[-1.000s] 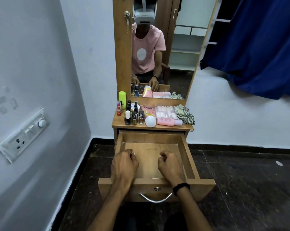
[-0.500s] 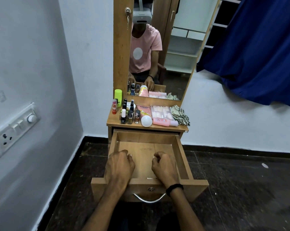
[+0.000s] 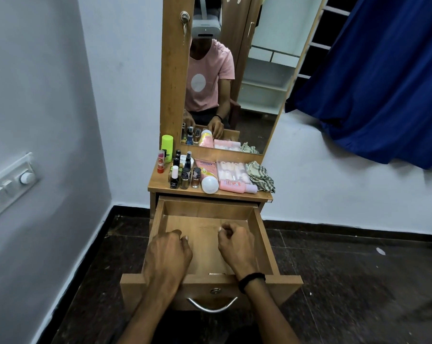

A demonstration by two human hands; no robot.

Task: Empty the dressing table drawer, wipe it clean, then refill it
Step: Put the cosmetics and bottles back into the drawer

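The wooden drawer (image 3: 265,234) of the dressing table is pulled out and holds nothing. My left hand (image 3: 169,254) and my right hand (image 3: 236,244) hover over its front half with fingers curled, gripping nothing. On the tabletop (image 3: 159,186) stand several small nail-polish bottles (image 3: 185,176), a green container (image 3: 167,148), a red tube (image 3: 161,162), a pink tube with a white cap (image 3: 207,173), a clear box of false nails (image 3: 232,171) and a pink bottle lying flat (image 3: 236,186). A checked cloth (image 3: 260,176) lies at the tabletop's right end.
A tall mirror (image 3: 234,95) rises behind the tabletop. A white wall with a switch panel (image 3: 11,184) is close on the left. A blue curtain (image 3: 383,83) hangs at the upper right. Dark floor tiles (image 3: 359,281) surround the table.
The view has shifted a little and sits closer to the table. Both hands stay curled over the drawer in about the same place.
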